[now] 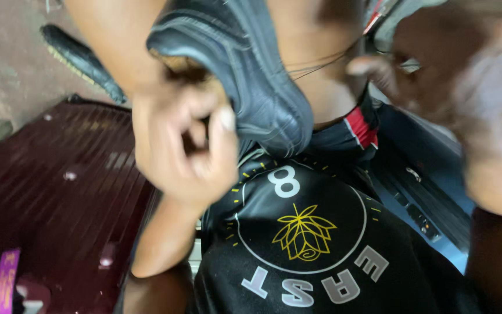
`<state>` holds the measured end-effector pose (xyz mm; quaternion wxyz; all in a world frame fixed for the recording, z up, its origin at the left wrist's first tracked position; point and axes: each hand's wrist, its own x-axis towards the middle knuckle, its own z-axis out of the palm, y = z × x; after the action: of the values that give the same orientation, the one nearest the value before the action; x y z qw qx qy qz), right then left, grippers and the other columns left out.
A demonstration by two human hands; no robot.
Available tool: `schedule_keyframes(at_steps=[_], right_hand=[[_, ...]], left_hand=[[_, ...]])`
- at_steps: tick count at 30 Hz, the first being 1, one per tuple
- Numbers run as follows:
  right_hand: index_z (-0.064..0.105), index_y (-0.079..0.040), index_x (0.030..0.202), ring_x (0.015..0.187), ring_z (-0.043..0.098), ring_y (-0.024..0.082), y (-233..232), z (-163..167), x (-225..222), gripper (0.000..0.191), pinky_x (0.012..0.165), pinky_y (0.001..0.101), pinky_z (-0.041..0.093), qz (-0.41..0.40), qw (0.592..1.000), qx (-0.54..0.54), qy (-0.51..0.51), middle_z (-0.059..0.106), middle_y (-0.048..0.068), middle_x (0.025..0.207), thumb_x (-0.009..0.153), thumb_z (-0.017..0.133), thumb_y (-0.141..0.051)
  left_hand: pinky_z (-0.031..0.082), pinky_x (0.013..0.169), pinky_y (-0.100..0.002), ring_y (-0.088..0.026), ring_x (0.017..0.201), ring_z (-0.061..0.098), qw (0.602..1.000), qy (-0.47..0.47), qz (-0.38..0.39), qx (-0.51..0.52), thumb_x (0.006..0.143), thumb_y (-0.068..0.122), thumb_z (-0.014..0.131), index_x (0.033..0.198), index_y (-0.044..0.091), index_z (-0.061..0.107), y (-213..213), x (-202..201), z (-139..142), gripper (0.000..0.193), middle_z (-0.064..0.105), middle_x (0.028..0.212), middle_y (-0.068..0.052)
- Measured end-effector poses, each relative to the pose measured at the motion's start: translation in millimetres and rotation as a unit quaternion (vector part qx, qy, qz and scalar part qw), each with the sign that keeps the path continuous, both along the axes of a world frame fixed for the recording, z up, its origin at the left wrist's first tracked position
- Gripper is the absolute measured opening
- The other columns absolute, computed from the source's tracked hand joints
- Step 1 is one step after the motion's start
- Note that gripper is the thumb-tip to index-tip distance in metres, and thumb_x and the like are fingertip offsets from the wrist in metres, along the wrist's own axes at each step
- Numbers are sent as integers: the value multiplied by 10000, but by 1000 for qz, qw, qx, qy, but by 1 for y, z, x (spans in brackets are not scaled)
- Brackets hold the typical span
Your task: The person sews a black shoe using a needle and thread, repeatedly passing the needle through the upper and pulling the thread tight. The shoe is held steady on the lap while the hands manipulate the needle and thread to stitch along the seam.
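The left hand is closed. Its fingers are curled in and the thumb presses against them, pinching the lower edge of a stitched piece of dark grey-blue material. The piece is padded and seamed like a shoe upper or a bag flap, but I cannot tell which. It hangs from above, high in the middle of the view, and the pinch at its rim seems to hold it up clear of what lies below. The forearm runs down from that hand towards the bottom edge.

The right hand is very near the camera and badly blurred. One finger points towards the stitched piece and stops just short of it. I cannot tell whether this hand is open or gripping anything. Bare skin also shows behind the stitched piece along the top of the view, and it is unclear whose it is.

Below the hands lies a black shirt with a yellow flower inside a pale ring and pale lettering. It is spread fairly flat, with a red and white trim at its upper edge. It rests in or over a blue case with a dark zip, which looks open. To the left lies a maroon ribbed suitcase, touching the shirt's side. Beyond that, a black sandal lies on the pinkish floor, well apart from the hands.
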<state>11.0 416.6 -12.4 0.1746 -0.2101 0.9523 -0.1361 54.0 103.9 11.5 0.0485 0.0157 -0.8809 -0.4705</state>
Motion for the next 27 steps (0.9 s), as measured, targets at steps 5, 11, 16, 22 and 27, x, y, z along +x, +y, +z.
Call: schedule_keyframes(at_steps=[5, 11, 16, 22, 27], right_hand=[[642, -98, 667, 524, 546, 198, -12, 21, 1, 616, 551, 326, 400, 112, 982, 27, 149, 584, 25, 632, 1029, 630, -597], [647, -148, 727, 588, 577, 122, -34, 48, -3, 518, 600, 255, 417, 121, 973, 24, 195, 611, -33, 682, 1058, 585, -541], [711, -21, 931, 779, 646, 235, -81, 42, -4, 433, 657, 368, 522, 114, 961, -221, 124, 630, 107, 847, 926, 842, -433], [688, -2, 990, 872, 671, 222, -80, 43, 32, 177, 725, 333, 537, -17, 964, -263, -26, 673, 134, 977, 897, 823, -68], [648, -11, 941, 756, 632, 122, -78, 77, 65, 82, 708, 248, 493, -246, 887, -336, -198, 686, 55, 870, 922, 712, 36]], left_hand=[[561, 775, -342, -235, 944, 633, 970, 124, -186, -95, 1000, 156, 838, 1154, 41, 730, 24, -12, 21, 220, 632, 1166, -94], [532, 763, -328, -215, 917, 618, 970, 120, -198, -79, 1005, 83, 751, 1104, 52, 689, 27, -25, 22, 120, 666, 1126, -67], [526, 786, -311, -229, 888, 620, 978, 77, -185, 64, 1032, 15, 709, 1147, 50, 620, -2, -18, 19, 149, 666, 998, -85], [545, 760, -232, -125, 758, 650, 896, -129, -225, 361, 1117, -63, 592, 1399, 47, 535, -38, -23, 31, 308, 692, 955, -39], [609, 839, -253, -133, 898, 767, 918, -126, -317, 204, 995, -71, 590, 1466, 153, 480, -40, -26, 32, 533, 728, 1280, -52]])
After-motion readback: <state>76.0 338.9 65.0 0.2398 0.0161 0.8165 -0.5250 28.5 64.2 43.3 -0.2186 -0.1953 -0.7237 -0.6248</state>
